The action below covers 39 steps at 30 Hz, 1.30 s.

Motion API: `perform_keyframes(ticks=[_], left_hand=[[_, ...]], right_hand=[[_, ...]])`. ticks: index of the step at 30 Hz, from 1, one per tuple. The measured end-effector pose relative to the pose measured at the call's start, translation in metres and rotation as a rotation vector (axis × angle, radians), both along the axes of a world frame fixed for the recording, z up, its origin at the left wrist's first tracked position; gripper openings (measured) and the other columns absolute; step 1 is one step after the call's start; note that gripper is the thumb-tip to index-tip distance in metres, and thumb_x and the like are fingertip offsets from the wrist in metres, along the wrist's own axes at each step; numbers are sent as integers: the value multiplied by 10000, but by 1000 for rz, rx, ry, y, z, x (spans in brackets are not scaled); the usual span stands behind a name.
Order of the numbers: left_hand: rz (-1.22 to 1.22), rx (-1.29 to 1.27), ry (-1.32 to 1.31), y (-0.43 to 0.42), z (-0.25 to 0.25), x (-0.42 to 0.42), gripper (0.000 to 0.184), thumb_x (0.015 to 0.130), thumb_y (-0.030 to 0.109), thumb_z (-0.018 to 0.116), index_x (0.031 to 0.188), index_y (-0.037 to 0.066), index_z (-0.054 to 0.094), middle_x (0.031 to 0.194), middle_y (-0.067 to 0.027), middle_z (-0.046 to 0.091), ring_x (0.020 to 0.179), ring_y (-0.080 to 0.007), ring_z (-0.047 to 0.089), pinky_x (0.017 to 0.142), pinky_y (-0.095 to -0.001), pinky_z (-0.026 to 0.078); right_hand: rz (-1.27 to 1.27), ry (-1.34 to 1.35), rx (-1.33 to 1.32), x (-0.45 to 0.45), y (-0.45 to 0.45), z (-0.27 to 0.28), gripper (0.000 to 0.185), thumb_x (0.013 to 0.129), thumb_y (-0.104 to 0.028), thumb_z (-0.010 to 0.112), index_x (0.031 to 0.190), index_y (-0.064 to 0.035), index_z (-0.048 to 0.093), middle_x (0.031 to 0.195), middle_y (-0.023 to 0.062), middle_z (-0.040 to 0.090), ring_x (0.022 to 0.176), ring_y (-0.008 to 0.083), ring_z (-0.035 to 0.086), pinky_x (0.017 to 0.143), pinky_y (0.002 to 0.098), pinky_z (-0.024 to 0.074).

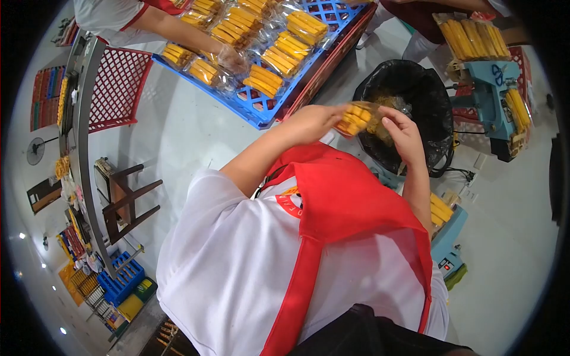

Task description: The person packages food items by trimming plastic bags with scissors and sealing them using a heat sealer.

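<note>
Between my two hands is a clear plastic packet of yellow sticks point(356, 118), in front of my red apron and partly over a bin. My left hand point(320, 121) is closed on the packet's left side, its fingers somewhat blurred. At the other side, the thumb and fingers of my right hand point(399, 127) pinch the clear end of the packet. The bin with a black liner point(432, 113) has crumpled plastic point(386, 127) inside. To the upper left, a blue crate point(222, 107) holds several similar packets point(263, 81).
A co-worker's hand point(231, 59) reaches into the crate. Teal machines point(490, 89) point(449, 237) holding yellow packets stand at the right. A red lattice crate point(122, 83), a brown stool point(133, 199) and a long metal table edge point(86, 148) are at the left. Another person stands at the top right.
</note>
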<state>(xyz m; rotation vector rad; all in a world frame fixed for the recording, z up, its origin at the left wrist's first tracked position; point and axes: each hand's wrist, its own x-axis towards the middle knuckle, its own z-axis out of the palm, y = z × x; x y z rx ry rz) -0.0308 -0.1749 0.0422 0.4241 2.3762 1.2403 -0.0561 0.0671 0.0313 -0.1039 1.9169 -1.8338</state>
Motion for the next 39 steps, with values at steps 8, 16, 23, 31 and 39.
perform_keyframes(ticks=[8,16,23,31,39], left_hand=[[459,-233,-147,-91,-1,21,320,850,209,383,1114,60,488,914,-241,556,874,-379,524,755,-396,410],[1004,-390,19,-157,-83,33,342,856,209,353,1107,9,473,875,-259,560,850,-397,530,734,-443,408],[941,-569,-15,-126,-130,67,406,858,197,336,1226,25,336,825,-285,555,775,-421,541,678,-475,411],[781,-612,-146,-99,-143,75,500,841,181,339,1282,8,180,813,-283,561,755,-425,546,667,-486,415],[625,-716,-303,-109,-151,64,586,830,284,341,1297,16,110,896,-291,554,823,-423,548,733,-466,429]], right_hand=[[52,-99,37,3,7,-26,299,812,-124,528,1070,27,516,1009,55,553,900,97,498,790,215,384],[135,-114,43,1,-7,-34,299,807,-133,530,1063,20,519,976,51,558,892,99,501,789,220,388],[121,-144,45,9,-5,-41,299,798,-123,540,1059,21,520,958,51,564,879,99,507,785,221,390],[118,-219,16,18,-1,-44,288,819,-96,510,1080,26,500,1002,54,544,933,103,489,825,220,370],[99,-145,16,18,-3,-57,318,799,-131,543,1069,31,500,956,57,562,847,108,514,761,229,402]])
